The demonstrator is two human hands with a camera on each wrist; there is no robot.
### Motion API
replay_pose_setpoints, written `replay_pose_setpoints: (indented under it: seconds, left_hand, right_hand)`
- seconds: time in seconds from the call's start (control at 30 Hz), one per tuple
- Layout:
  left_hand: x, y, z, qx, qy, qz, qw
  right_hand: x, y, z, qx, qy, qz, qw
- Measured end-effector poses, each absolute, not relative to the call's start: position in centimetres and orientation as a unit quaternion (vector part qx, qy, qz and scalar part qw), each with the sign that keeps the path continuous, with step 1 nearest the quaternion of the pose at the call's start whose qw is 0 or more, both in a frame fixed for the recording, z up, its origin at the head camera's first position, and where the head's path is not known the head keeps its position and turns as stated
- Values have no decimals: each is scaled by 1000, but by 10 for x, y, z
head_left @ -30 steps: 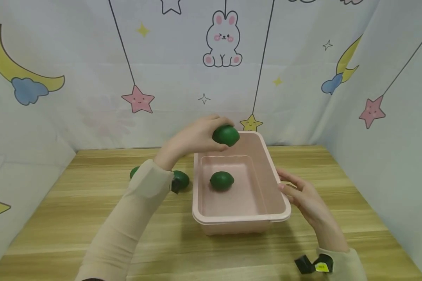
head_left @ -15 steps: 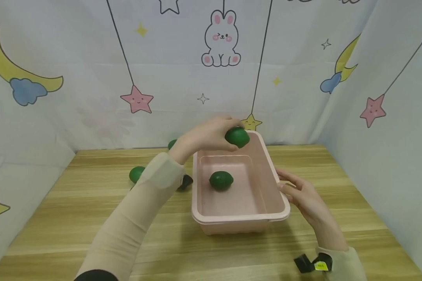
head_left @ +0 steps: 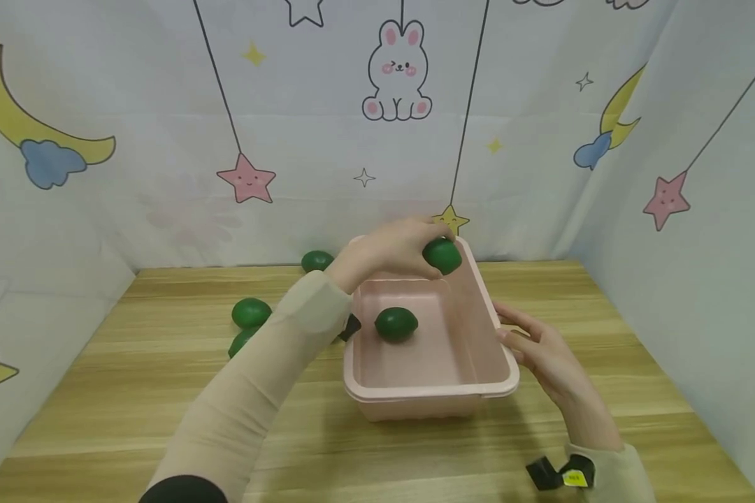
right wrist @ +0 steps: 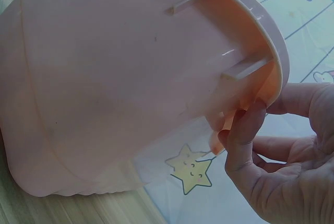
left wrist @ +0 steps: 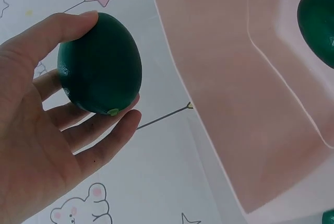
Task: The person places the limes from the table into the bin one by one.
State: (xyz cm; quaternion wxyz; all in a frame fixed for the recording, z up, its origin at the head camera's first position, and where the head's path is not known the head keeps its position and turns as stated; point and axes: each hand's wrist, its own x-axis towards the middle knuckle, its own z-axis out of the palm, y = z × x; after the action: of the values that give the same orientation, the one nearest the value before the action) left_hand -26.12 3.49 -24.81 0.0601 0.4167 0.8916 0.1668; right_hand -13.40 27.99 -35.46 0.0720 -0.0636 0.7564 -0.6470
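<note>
My left hand (head_left: pixel 399 248) holds a green lime (head_left: pixel 442 256) over the far end of a pink plastic bin (head_left: pixel 428 392). Up close in the left wrist view, the thumb lies on one side of that lime (left wrist: pixel 100 65) and the fingers curl round the other. A second lime (head_left: pixel 396 324) lies on the bin's floor toward the left. At the bin's right side, my right hand (head_left: pixel 547 360) pinches the rim between thumb and fingers, as the right wrist view shows on the bin's outer wall (right wrist: pixel 104 72).
Left of the bin, two limes, one further back (head_left: pixel 252 312) and one partly behind the left sleeve (head_left: pixel 242 341), lie on the wooden table (head_left: pixel 132 391). Another lime (head_left: pixel 317 261) sits at the table's back edge. A patterned white cloth (head_left: pixel 314 119) hangs behind and at the sides.
My left hand has carried the lime rightward and slightly lower, further over the bin. The sleeve's shift uncovers limes on the table. My right hand stays on the rim.
</note>
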Motion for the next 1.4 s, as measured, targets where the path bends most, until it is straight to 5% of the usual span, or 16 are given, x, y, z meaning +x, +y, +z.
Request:
replay_pose_setpoints:
  seconds: [1.4]
  left_hand:
    - [-252,70,-270,429,894,61,114]
  right_hand:
    - [-133,281,-355,-63,760,-643,74]
